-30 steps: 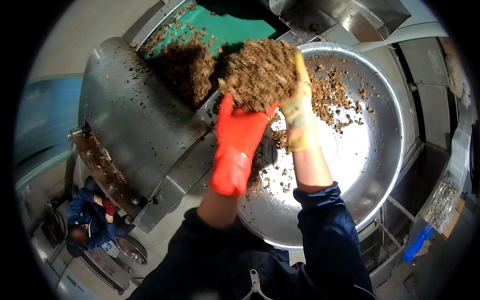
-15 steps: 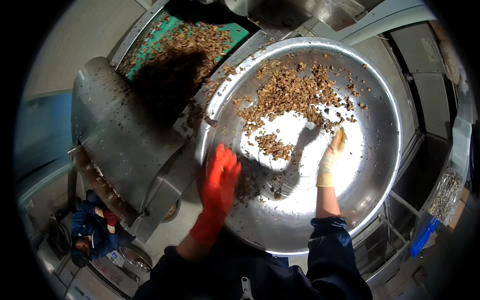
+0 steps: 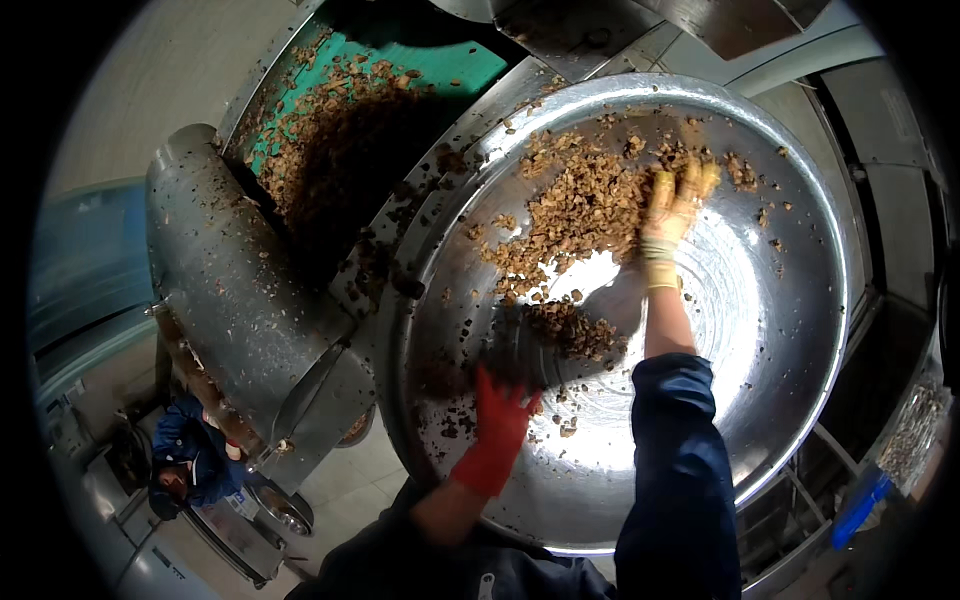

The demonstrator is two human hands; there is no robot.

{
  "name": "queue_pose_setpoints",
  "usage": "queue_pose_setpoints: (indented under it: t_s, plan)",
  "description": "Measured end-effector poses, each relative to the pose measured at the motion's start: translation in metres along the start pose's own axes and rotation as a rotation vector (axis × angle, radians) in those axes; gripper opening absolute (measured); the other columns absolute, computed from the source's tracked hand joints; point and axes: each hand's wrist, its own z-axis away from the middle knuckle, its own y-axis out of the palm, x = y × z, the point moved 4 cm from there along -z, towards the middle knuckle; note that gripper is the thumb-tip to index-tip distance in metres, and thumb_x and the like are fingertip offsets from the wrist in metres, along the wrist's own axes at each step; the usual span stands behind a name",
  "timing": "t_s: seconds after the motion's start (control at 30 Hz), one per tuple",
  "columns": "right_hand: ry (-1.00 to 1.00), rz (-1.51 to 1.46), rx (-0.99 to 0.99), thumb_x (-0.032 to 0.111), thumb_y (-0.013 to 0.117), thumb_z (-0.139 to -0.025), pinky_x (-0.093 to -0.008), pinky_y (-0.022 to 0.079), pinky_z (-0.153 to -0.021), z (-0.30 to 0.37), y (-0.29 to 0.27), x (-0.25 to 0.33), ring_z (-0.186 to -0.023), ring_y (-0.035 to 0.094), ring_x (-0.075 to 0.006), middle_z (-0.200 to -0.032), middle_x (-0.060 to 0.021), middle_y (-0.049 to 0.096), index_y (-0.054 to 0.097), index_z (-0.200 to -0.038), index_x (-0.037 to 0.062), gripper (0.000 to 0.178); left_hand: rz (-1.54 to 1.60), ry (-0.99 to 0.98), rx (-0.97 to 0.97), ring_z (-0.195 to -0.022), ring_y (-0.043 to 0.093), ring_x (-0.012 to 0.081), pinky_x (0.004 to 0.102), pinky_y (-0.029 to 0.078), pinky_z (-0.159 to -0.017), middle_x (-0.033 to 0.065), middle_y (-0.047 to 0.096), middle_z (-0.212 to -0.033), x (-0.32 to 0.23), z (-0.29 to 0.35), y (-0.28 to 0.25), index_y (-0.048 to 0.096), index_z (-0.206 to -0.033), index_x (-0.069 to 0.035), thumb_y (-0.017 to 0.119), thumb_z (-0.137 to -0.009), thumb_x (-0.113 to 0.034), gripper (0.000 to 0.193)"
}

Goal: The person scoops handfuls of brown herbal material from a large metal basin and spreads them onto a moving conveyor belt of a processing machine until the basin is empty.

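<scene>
A wide, shiny metal basin [image 3: 765, 400] holds small brown broken pieces [image 3: 585, 200] that look like nut kernels, heaped toward its far side. My right hand [image 3: 672, 215], in a yellowish glove, lies with fingers spread at the right edge of the heap, touching the pieces. In a red glove, my left hand [image 3: 502, 418] is over the near left part of the basin, fingers apart and nothing held. A smaller clump of pieces [image 3: 575, 332] sits between my hands, partly in shadow. Scattered dark crumbs dot the basin floor near the red glove.
A green belt [image 3: 455, 75] carrying more brown pieces runs at the far left, beside a curved metal housing [image 3: 235, 260]. At the lower left, another person [image 3: 195, 450] in dark blue clothing is by a metal bowl [image 3: 280, 508]. A blue object [image 3: 860, 512] hangs at the right.
My right hand has moved away from me, up to the heap's right edge, fingers now spread. My left hand has come nearer and rightward, over the basin. The view has shifted slightly.
</scene>
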Motion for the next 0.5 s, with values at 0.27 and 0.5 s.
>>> queue_pose_setpoints:
  t_s: [0.27,0.5]
  plan:
    - [0.415,-1.009,0.330,0.019,0.049,-0.095,-0.0358,0.034,-0.106,0.114,0.033,0.132,-0.124,0.044,-0.0260,-0.134,-0.0150,0.048,0.050,-0.132,0.0023,0.040,0.284,0.197,0.506,-0.132,0.038,0.0267,0.0502,0.028,-0.110,0.0062,0.041,-0.144,-0.069,-0.037,0.138,0.038,-0.141,-0.010,0.042,-0.092,-0.055,0.066]
    - [0.668,-1.161,0.358,0.039,0.053,-0.094,-0.0302,0.044,-0.092,0.107,-0.009,0.218,-0.108,0.055,-0.0150,-0.120,-0.0052,0.058,0.054,-0.128,0.0040,0.049,0.221,0.372,0.604,-0.128,0.042,0.0286,0.0430,0.032,-0.110,0.0122,0.045,-0.140,-0.103,0.014,0.126,0.042,-0.137,-0.004,0.038,-0.098,-0.034,0.049]
